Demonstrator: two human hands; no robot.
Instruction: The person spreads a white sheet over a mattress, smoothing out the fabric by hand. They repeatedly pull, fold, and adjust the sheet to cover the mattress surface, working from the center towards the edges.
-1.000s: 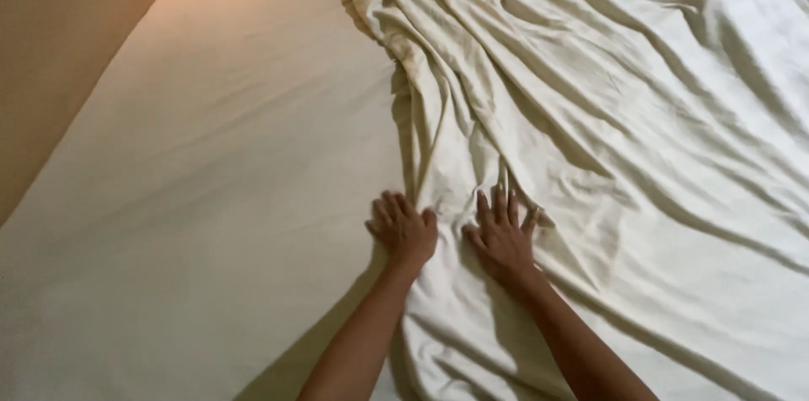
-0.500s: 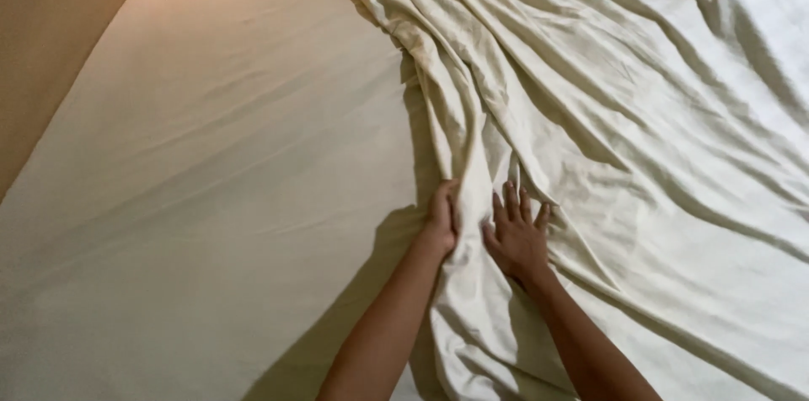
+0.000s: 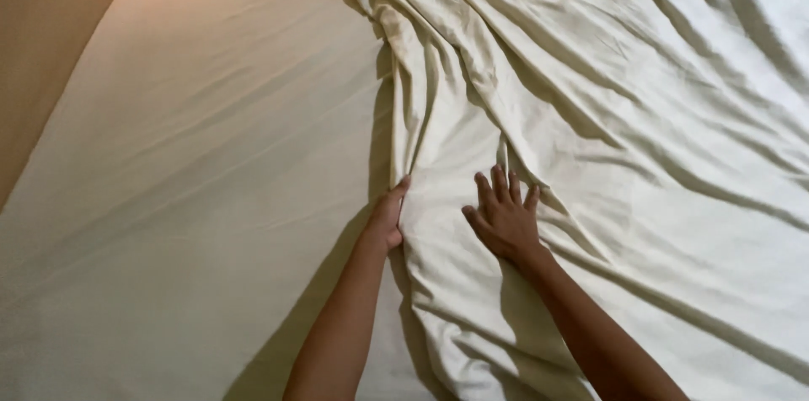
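1. Surface: a bed [image 3: 168, 199] covered by a smooth, pale cream fitted cover fills the left half of the view. It shows only faint diagonal creases.
2. Room: a plain tan wall [image 3: 42, 47] runs along the bed's far left edge. Warm light falls on the upper left corner of the bed.
3. Sheet: a loose, cream-white sheet [image 3: 607, 114] lies over the right half of the bed. It is heavily wrinkled.
4. Sheet position: its left edge is bunched into a thick ridge. The ridge starts at the top centre of the view and comes down to my hands at lower centre.
5. Sheet axis: the ridge and the main folds run lengthwise, from the far end of the bed toward me, leaning slightly right to left. Further folds fan out toward the right edge of the view.
6. Left hand [image 3: 388, 220]: it is set on its side against the bunched edge of the sheet. The fingers are straight and together, touching the fold. It is not clenched.
7. Right hand [image 3: 504, 217]: it lies flat, palm down, on top of the sheet just right of the ridge. The fingers are spread and released, grasping nothing.
8. The two hands are near each other, with a strip of sheet between them.
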